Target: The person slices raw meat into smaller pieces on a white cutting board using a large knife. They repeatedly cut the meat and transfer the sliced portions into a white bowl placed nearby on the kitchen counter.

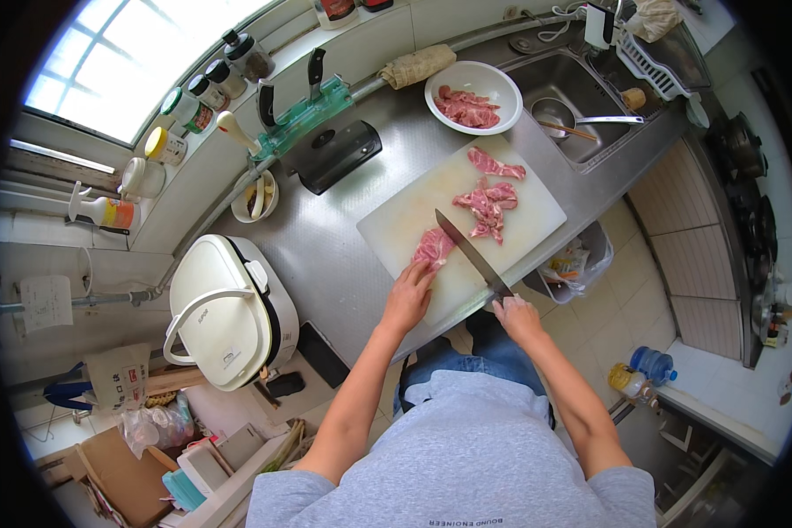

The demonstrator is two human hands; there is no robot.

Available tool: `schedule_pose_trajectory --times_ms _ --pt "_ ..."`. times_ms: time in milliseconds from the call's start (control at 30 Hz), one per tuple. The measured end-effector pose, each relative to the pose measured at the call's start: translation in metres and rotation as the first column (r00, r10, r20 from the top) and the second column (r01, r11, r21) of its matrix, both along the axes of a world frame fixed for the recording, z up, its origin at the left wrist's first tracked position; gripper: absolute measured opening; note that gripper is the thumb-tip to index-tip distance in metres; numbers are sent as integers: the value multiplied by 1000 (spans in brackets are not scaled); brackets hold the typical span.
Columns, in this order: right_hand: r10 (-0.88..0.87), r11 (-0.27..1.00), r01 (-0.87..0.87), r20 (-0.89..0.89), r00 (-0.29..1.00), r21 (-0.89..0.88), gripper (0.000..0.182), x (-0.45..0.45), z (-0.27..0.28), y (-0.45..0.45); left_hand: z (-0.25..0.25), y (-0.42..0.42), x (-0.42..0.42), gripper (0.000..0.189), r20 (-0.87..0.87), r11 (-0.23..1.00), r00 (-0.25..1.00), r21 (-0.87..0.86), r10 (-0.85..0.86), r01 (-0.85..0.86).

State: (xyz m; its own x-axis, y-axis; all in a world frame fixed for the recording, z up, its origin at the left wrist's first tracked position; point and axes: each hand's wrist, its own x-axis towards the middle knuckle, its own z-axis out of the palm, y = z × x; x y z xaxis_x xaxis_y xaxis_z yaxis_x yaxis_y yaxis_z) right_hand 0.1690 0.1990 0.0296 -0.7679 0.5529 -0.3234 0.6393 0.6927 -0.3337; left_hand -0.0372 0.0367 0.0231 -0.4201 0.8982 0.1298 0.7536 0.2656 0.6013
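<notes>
My left hand (408,295) presses its fingertips on the near end of a piece of raw meat (433,248) on the white cutting board (396,228). In my right hand (517,317) is the handle of a long kitchen knife (473,253). Its blade slants up and left across the board, with the tip beside the far end of that meat; whether the edge touches it I cannot tell. Several cut meat pieces (486,206) lie right of the blade, and one longer meat strip (496,163) rests farther back. A white bowl (473,72) behind the board holds more sliced meat (467,109).
A steel sink (584,148) with a small saucepan (554,113) is at the back right. Left stand a white rice cooker (221,310), a small bowl (272,206) and a green knife rack (300,119). A lined trash bin (591,264) sits below the counter's front edge.
</notes>
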Motion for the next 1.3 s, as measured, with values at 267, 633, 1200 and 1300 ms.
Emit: schedule_pose_trajectory --times_ms 267,633,1200,1300 --pt "30 1000 -30 -3 1000 3 33 5 -4 -1 -3 1 0 40 10 1000 1000 14 -7 7" --pt "59 998 -54 -131 990 44 33 9 -9 -17 -6 -1 -1 39 31 1000 999 0 21 -21" --pt "84 996 -83 -177 981 12 36 -11 -16 -24 -6 -8 -4 22 100 971 973 100 207 -217" --pt "108 994 -106 -129 986 24 35 -8 -24 -25 -8 -11 -5 19 103 979 978 78 180 -189"
